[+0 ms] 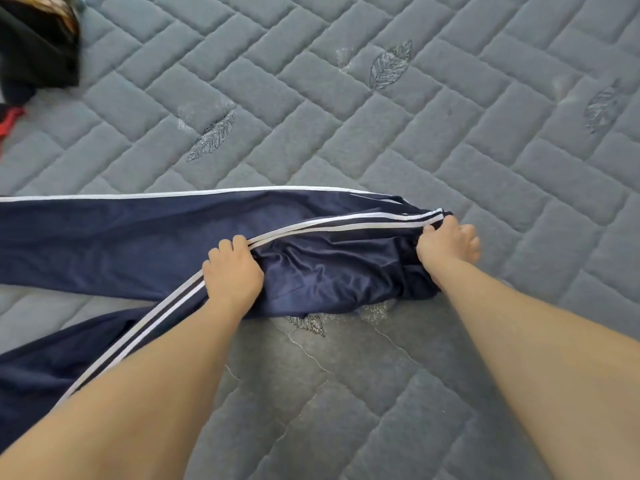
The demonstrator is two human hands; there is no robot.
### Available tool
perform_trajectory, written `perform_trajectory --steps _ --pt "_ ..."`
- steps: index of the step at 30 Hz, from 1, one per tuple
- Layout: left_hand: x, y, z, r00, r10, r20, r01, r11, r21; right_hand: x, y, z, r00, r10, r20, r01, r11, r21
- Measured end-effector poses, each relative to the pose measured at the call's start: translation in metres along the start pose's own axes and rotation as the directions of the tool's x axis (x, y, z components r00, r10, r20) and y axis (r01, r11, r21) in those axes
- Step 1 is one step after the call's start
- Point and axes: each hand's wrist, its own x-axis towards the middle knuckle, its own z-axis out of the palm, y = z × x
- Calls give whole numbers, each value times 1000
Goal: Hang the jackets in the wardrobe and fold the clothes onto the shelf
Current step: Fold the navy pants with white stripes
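Trousers (145, 237) are lying on the bed (450, 140). Left hand (232, 271) and right hand (446, 242) are each gripping the striped side seam; between the grips, pulling it taut should be flattening the bunched cloth.

No readable text, brand names, labels or numbers anywhere: the navy track pants (145, 237) carry only plain white side stripes, and the grey quilted mattress (381, 133) has stitched leaf motifs but no lettering.
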Motion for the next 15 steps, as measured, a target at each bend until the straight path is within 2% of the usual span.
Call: perform_trajectory --steps 2,4,5,8,9,10,11,12,14,15 --pt "8 -7 2 999 21 -37 -19 998 63 7 -4 5 1000 -2 5 1 997 73" --pt "17 -11 2 998 65 -1 -65 994 88 14 -5 4 998 58 -24 -53 984 173" --pt "23 -11 1 997 79 1 -79 996 37 18 -6 3 994 102 -50 -91 976 196" --pt "52 0 -11 999 33 -41 -43 960 -278 22 -14 6 951 242 -192 -217 966 140" --pt "64 6 -15 999 20 -38 -32 941 -337 19 -19 9 935 233 -267 -209 971 116" --pt "75 11 -18 1000 26 -6 -27 938 -345 14 -24 14 923 143 -357 -123 989 79" --pt "85 14 -20 998 45 53 -25 947 -321 7 -29 20 911 -31 -412 34 999 -2" --pt "93 15 -20 990 69 121 -30 954 -297 1 -36 29 884 -240 -402 218 971 -102" --pt "101 10 -18 967 131 217 -54 942 -331 -15 -56 49 759 -590 -276 540 806 -241" --pt "102 3 -17 959 165 228 -71 925 -374 -25 -69 60 679 -707 -196 652 704 -282"
